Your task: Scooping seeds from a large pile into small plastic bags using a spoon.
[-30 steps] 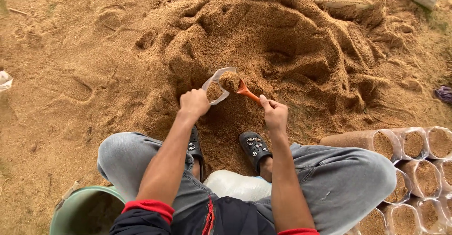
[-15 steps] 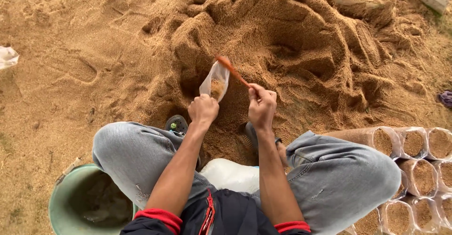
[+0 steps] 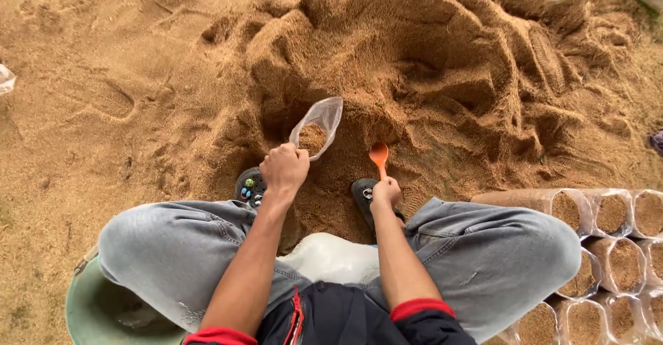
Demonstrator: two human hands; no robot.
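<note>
1. The left hand (image 3: 284, 169) was clenched tight round the neck of a clear plastic bag (image 3: 318, 125), holding it tilted up and away with its mouth open and a little sawdust already inside.
2. The right hand (image 3: 385, 193) was closed round the handle of an orange spoon (image 3: 378, 157), whose bowl pointed up at the pile, just beside the bag and not touching it.
3. Bag and spoon both hovered over a scooped hollow at the foot of the sawdust heap (image 3: 414, 55).
4. Below the hands, two dark clogs (image 3: 251, 186) stood in the sawdust, and grey jeans (image 3: 483, 248) covered the bent knees.
5. To the right lay a stack of filled sawdust bags (image 3: 608, 214), packed into cylinders, open ends showing.
6. Lower left, the rim of a green bucket (image 3: 79, 310) peeked from under the thigh.
</note>
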